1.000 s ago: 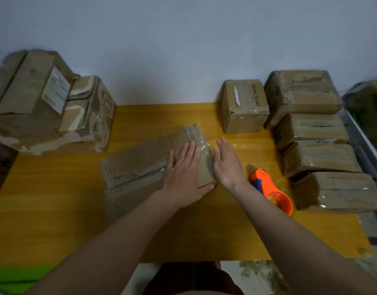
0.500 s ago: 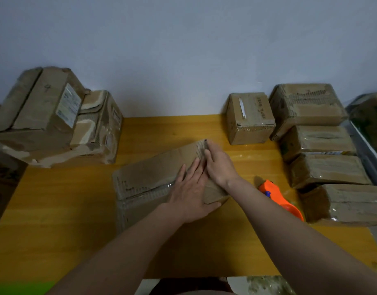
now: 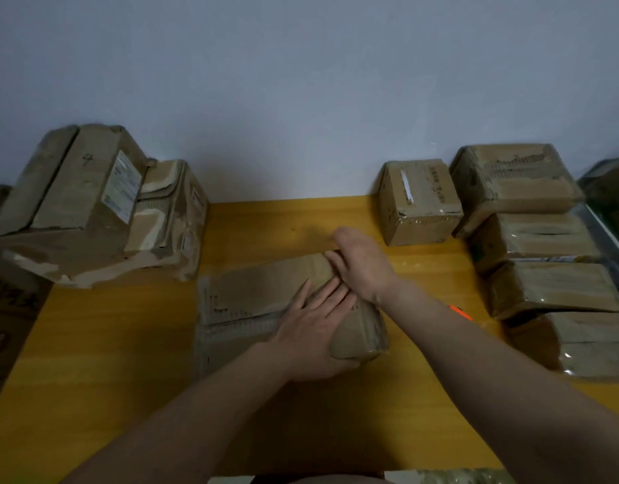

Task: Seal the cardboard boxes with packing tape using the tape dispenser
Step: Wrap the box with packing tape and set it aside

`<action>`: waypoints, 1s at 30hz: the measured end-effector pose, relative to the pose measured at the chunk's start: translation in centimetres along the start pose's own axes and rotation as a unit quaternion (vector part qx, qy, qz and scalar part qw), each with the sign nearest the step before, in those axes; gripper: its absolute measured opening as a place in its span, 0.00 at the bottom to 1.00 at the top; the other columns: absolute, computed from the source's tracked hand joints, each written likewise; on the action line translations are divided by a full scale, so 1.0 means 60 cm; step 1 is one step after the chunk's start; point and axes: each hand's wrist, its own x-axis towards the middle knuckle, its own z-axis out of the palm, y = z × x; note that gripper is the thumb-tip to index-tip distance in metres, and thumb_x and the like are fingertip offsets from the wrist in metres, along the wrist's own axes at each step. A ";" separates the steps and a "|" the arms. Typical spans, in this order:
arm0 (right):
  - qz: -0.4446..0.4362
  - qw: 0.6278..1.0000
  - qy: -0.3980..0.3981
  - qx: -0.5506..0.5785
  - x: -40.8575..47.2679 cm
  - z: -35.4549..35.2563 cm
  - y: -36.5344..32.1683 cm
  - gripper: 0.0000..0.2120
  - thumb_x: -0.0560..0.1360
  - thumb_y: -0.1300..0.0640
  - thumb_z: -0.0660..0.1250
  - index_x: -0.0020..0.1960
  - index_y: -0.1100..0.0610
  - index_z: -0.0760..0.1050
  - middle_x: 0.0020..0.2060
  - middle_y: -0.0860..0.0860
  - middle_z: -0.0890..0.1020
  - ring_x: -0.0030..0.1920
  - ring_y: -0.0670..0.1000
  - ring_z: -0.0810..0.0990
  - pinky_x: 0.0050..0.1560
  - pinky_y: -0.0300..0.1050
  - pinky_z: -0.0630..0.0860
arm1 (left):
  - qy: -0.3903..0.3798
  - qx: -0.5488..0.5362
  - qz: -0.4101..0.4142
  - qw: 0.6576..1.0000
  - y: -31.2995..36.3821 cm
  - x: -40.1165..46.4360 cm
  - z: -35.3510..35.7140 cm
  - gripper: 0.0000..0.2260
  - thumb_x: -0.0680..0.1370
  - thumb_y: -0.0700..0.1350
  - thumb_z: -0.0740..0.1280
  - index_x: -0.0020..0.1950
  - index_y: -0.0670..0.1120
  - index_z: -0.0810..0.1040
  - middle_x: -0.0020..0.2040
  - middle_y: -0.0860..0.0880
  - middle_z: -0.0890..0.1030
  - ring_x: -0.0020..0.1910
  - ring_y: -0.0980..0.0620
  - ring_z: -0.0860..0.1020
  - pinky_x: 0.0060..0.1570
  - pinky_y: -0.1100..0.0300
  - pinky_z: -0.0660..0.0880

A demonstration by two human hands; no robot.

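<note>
A handwritten "4" sits on top of the big box (image 3: 74, 183) to my left. Its white label (image 3: 122, 190) has print too small to read.

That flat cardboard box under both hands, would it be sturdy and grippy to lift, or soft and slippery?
Probably soft: the box is worn, with rounded, crumpled corners near the right hand, so it may give under pressure. Glossy tape along its near face, by the left hand, could feel slick. It lies low and flat on the table, so tipping seems unlikely.
</note>
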 end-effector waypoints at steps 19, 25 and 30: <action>0.251 0.913 -0.005 0.323 -0.049 0.045 0.003 0.24 0.84 0.51 0.45 0.78 0.57 0.51 0.76 0.52 0.58 0.75 0.49 0.56 0.67 0.31 0.49 | -0.012 0.015 -0.062 0.998 -0.008 0.000 0.006 0.55 0.64 0.80 0.44 0.76 0.44 0.31 0.75 0.47 0.28 0.72 0.52 0.26 0.73 0.42 0.35; 0.235 0.909 0.001 0.345 -0.144 0.043 -0.013 0.24 0.83 0.52 0.47 0.78 0.55 0.50 0.75 0.53 0.60 0.74 0.51 0.61 0.73 0.51 0.61 | -0.013 0.027 -0.067 0.997 -0.006 0.001 0.007 0.55 0.64 0.80 0.46 0.76 0.45 0.30 0.75 0.47 0.27 0.72 0.53 0.25 0.73 0.43 0.34; 0.260 0.882 0.081 0.386 -0.211 0.072 -0.043 0.23 0.83 0.51 0.49 0.77 0.55 0.54 0.74 0.52 0.64 0.73 0.48 0.62 0.73 0.52 0.62 | -0.005 0.014 -0.081 0.997 0.001 0.001 0.007 0.54 0.64 0.79 0.50 0.77 0.48 0.33 0.76 0.48 0.28 0.73 0.52 0.26 0.73 0.43 0.33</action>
